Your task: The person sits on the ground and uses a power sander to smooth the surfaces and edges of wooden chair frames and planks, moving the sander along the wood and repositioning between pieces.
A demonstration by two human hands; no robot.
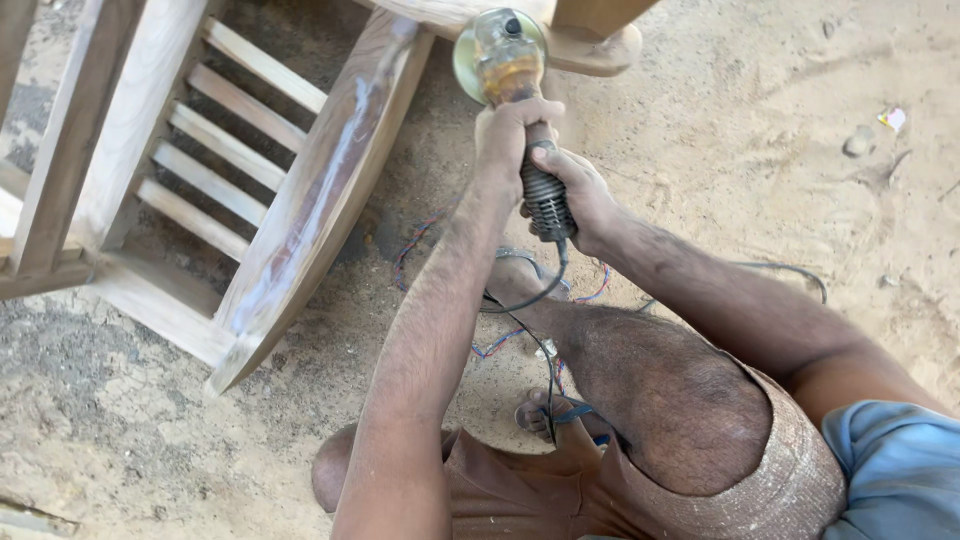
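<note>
Both hands are on the power sander [508, 62] at the upper middle of the frame; the left hand [512, 128] is closed around the neck of the tool just below its dusty head, and the right hand [578, 190] is wrapped round the ribbed black grip [546, 200] a little lower, so the left sits nearer the working end; the tool's long axis runs almost straight up the picture, from the grip near the person's knee [670, 400] to the round pad at the top edge; that pad meets, or all but meets, a pale wooden piece [590, 50] at the top centre, though whether it actually touches cannot be told from here; to the left of the tool lies a long curved wooden rail [320, 190], slanting from upper centre down to lower left, with a pale streak along its face; beyond it, in the upper left, a slatted wooden frame [215, 150] is joined to that rail; the black cord [540, 295] drops from the grip's tail and trails over the sandy floor [780, 130] among red and blue wires [500, 342]; the person crouches low, in dusty brown shorts [520, 480] and a blue shirt [900, 470] at the lower right; a sandalled foot [545, 412] shows beneath the knee.
</note>
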